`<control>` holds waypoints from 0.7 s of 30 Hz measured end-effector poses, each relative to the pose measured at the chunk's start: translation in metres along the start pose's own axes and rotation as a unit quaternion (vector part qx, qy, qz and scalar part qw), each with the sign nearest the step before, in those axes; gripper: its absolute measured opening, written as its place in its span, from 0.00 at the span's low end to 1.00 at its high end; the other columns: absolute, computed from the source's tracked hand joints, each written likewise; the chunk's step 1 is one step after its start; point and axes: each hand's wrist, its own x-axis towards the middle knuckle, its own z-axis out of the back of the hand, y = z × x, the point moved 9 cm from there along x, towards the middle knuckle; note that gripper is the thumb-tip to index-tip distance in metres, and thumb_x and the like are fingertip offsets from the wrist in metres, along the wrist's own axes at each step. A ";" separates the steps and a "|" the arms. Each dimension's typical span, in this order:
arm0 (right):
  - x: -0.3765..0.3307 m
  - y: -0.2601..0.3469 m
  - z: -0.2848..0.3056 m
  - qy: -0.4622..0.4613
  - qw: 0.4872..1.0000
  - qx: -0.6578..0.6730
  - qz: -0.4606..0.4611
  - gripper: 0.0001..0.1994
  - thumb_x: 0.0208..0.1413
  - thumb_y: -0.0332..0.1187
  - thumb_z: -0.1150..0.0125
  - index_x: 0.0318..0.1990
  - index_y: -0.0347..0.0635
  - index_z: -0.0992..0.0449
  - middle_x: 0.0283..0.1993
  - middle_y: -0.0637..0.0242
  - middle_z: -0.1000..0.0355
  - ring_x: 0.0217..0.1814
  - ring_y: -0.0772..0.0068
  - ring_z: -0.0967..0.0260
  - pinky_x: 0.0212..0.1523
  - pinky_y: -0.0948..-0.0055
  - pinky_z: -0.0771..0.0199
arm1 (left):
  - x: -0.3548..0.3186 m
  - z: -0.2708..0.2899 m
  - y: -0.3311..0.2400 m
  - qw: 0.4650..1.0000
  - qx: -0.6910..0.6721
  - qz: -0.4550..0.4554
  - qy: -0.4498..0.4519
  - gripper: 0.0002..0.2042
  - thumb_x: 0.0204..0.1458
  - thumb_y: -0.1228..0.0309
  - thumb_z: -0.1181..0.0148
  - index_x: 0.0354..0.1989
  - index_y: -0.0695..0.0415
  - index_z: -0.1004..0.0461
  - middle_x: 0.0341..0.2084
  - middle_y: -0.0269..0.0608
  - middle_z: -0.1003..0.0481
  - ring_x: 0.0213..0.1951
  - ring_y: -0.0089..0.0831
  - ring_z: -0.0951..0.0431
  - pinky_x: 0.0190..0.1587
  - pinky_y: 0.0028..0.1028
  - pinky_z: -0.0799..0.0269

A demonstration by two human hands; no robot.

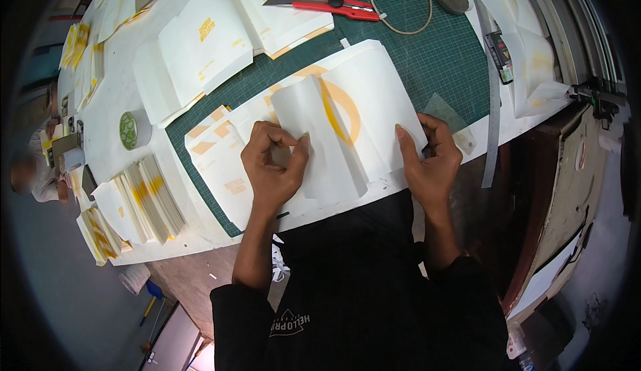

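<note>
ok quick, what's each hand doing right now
Left hand: fingers curled, pinching the folded white sheet.
Right hand: fingers pressing on the same sheet's right edge; a full grip cannot be told.

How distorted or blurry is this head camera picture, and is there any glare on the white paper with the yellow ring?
Head view: strong fisheye bend, the long metal ruler curving near the right rim; corners vignetted black; the white folded sheet with a yellow ring evenly lit, no harsh glare; left hand and right hand sharp; far left edge soft.

White paper bags [200, 44], yellow printed labels, stacked on table's left.
</note>
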 end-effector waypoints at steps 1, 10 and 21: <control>0.000 0.000 0.000 0.000 1.000 0.003 -0.004 0.17 0.56 0.24 0.28 0.51 0.26 0.23 0.44 0.45 0.18 0.46 0.61 0.17 0.48 0.68 0.18 | 0.000 0.000 0.000 1.000 0.001 -0.002 0.000 0.10 0.45 0.85 0.31 0.27 0.60 0.28 0.28 0.37 0.30 0.33 0.26 0.32 0.39 0.25 0.35; -0.001 0.001 0.003 -0.015 0.996 0.083 -0.029 0.10 0.59 0.21 0.31 0.46 0.29 0.23 0.41 0.56 0.19 0.45 0.72 0.21 0.49 0.74 0.22 | 0.000 0.001 0.002 1.000 -0.014 -0.018 -0.008 0.10 0.46 0.86 0.32 0.27 0.59 0.28 0.29 0.37 0.30 0.33 0.26 0.31 0.39 0.25 0.34; -0.013 -0.014 -0.004 0.074 0.908 0.380 -0.162 0.05 0.69 0.26 0.41 0.46 0.36 0.29 0.45 0.61 0.23 0.48 0.77 0.25 0.55 0.75 0.27 | -0.004 0.023 0.007 0.976 -0.205 0.018 -0.068 0.12 0.48 0.90 0.39 0.31 0.58 0.31 0.31 0.34 0.32 0.36 0.23 0.35 0.44 0.24 0.39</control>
